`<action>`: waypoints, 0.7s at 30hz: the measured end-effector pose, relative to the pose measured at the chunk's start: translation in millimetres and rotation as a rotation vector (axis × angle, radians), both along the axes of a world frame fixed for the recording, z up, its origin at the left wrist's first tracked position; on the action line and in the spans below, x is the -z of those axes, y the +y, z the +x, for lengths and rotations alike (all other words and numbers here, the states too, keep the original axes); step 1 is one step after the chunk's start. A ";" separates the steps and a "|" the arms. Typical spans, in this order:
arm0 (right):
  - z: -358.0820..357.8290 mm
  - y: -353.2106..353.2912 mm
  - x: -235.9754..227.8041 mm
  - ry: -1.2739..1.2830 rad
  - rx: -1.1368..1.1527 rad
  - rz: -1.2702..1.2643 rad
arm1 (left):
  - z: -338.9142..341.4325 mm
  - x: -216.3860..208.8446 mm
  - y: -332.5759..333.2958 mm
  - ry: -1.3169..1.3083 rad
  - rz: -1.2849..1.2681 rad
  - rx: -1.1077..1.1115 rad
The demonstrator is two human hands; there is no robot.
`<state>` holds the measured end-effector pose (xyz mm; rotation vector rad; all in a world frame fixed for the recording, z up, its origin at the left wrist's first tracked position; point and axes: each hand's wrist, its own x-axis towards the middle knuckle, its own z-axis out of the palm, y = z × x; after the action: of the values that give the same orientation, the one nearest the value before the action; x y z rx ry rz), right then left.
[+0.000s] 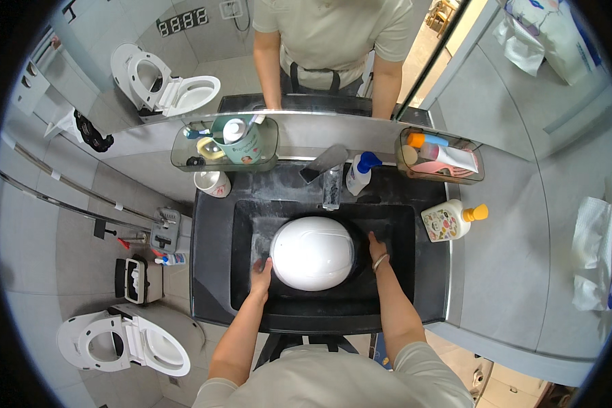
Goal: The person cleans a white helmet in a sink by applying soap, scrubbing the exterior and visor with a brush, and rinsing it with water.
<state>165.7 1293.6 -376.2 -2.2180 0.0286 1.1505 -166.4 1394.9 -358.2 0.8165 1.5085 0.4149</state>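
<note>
A glossy white helmet [313, 253] rests dome up in the black sink basin [306, 299], below the faucet [332, 189]. Its right side is edged by a dark band that merges with the basin. At the helmet's lower left edge, my left hand [261, 277] grips it with the thumb against the shell, the other fingers mostly hidden. My right hand [377, 250], with a bracelet at the wrist, holds the dark right side, its fingertips hard to make out against the black.
Behind the basin stand a white cup [213, 183] and a blue-topped pump bottle [360, 173]. A yellow-capped bottle [449, 220] is at the counter's right. Wall trays [177, 160] hold toiletries under the mirror [238, 75]. A toilet [163, 343] and a bin [153, 282] stand left.
</note>
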 end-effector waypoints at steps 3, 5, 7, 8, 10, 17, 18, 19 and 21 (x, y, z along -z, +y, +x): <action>-7.7 -4.6 -24.7 -0.174 -0.046 0.226 | 18.2 -23.4 23.7 0.226 0.536 0.071; -19.1 -13.4 -33.8 -0.302 -0.041 0.401 | 62.4 -95.3 39.4 -0.021 0.591 0.038; -34.1 -23.1 -36.4 -0.429 -0.040 0.535 | 98.9 -145.9 56.4 -0.315 0.561 0.067; -40.1 -29.3 -33.3 -0.444 -0.032 0.546 | 114.4 -165.9 63.7 -0.398 0.499 0.087; -53.6 -43.1 -47.7 -0.437 -0.059 0.580 | 135.4 -191.9 74.2 -0.556 0.375 0.122; -68.6 -91.9 -75.0 -0.278 -0.025 0.668 | 152.5 -199.5 79.0 -0.612 0.258 -0.037; -70.0 -96.6 -72.2 -0.255 -0.022 0.700 | 151.1 -199.4 77.9 -0.649 0.262 -0.039; -71.8 -101.5 -71.9 -0.234 -0.017 0.729 | 151.1 -199.4 76.6 -0.648 0.267 -0.040; -79.1 -110.0 -71.6 -0.160 -0.010 0.767 | 150.1 -200.1 76.3 -0.645 0.276 -0.040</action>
<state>86.7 1183.6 -304.6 -1.6056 -0.4206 0.7951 -16.3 1471.2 -158.2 0.7662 0.8759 0.8402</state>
